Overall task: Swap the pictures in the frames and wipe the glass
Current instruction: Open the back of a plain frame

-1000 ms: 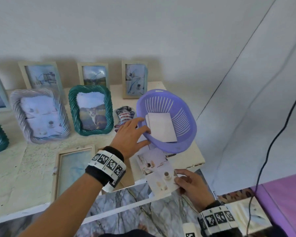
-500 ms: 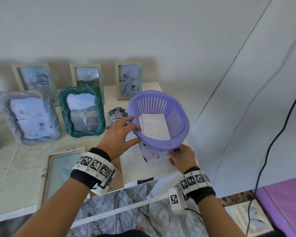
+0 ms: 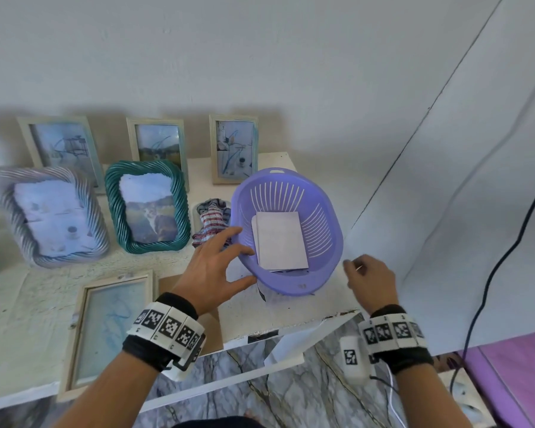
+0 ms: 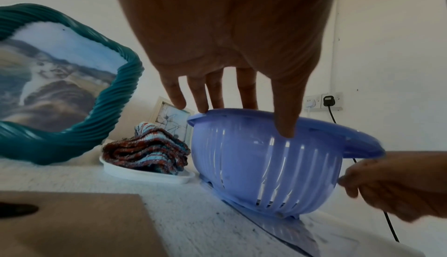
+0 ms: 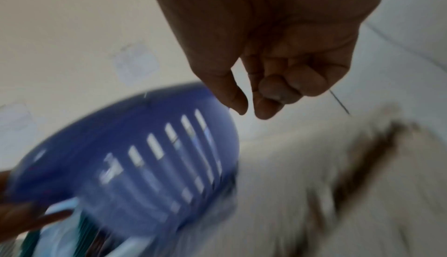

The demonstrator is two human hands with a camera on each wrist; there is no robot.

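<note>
A purple slotted basket (image 3: 322, 242) (image 4: 254, 165) (image 5: 135, 156) stands on the white table (image 3: 291, 313) with a stack of white sheets (image 3: 280, 239) inside. My left hand (image 3: 229, 261) (image 4: 241, 108) holds its left rim, fingers over the top and thumb against the outer wall. The edge of a picture (image 4: 285, 228) shows under the basket. My right hand (image 3: 368, 276) (image 5: 249, 108) hovers just right of the basket, loosely curled and empty. A pale wooden frame (image 3: 112, 325) lies flat near the front edge beside a brown backing board (image 4: 72, 223).
A green twisted frame (image 3: 147, 205), a grey twisted frame (image 3: 51, 214) and three wooden frames (image 3: 233, 148) stand toward the wall. A striped cloth (image 3: 212, 222) (image 4: 145, 154) sits on a small white dish left of the basket. A black cable (image 3: 491, 273) hangs at the right.
My right hand pushed the pictures under the basket, let go and drew back to the right, empty. The basket came down from a tilt to rest level on the table.
</note>
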